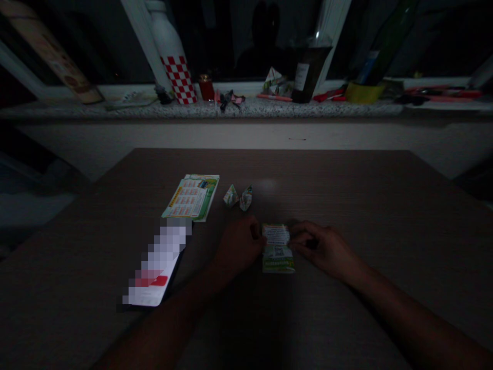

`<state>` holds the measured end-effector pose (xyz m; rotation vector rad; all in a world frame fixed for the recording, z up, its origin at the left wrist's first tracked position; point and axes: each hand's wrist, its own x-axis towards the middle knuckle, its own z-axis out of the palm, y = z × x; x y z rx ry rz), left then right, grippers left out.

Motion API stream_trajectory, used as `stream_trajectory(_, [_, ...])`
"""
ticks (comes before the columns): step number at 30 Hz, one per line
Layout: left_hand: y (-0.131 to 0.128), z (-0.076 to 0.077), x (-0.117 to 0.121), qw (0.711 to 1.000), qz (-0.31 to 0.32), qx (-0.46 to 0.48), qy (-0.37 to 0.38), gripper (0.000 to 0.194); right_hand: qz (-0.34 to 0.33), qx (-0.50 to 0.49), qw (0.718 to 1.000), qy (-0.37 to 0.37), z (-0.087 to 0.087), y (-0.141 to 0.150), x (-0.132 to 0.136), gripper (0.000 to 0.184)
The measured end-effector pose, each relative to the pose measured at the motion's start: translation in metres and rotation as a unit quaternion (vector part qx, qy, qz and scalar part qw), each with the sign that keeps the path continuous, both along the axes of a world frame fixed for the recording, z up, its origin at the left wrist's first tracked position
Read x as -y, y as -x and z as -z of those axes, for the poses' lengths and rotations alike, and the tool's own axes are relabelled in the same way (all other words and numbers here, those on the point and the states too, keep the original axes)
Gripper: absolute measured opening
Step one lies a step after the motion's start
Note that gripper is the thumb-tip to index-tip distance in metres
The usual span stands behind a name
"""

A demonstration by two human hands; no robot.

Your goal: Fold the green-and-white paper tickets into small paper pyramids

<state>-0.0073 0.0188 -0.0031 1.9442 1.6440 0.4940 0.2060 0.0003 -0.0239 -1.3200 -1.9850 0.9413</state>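
A folded sheet of printed paper [277, 252] lies on the table between my two hands, with a QR code and a green band facing up. My left hand [244, 239] is closed at the paper's left edge, thumb and fingers pinching it there. On the opposite edge, my right hand [318, 244] pinches the paper between thumb and fingertips. Just beyond the left hand stand two small folded paper shapes [238, 198], made of similar printed paper. Left of them sits a stack of printed calendar sheets [190, 200].
A lit smartphone [154, 277] lies left of my forearm on the wooden table [339, 180]. Along the granite windowsill [246, 109] stand a red-and-white checked bottle [179, 72], a small red jar [206, 87], a dark pot [308, 77], a green bottle [385, 56] and clutter.
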Motion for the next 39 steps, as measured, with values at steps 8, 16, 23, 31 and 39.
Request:
stream_trajectory(8, [-0.001,-0.003,0.010,0.991,0.067,-0.104,-0.048,0.006,-0.003,0.006,1.000,0.010,-0.004,0.001,0.001,0.011])
stream_trajectory(16, [-0.003,-0.006,0.009,0.915,0.354,-0.124,-0.151,0.018,-0.008,0.016,1.000,0.002,-0.005,0.001,0.001,0.015])
stream_trajectory(23, [0.000,-0.002,0.010,0.912,0.372,-0.107,-0.138,0.024,0.010,0.024,0.999,-0.032,-0.001,0.003,0.004,0.013])
stream_trajectory(31, [0.001,0.003,0.011,0.911,0.372,-0.105,-0.146,0.025,0.057,0.046,0.992,-0.101,0.007,0.008,-0.001,0.003])
stream_trajectory(39, [0.000,-0.003,0.012,0.904,0.381,-0.127,-0.144,0.024,0.090,0.052,0.988,-0.118,0.010,0.008,-0.015,0.000])
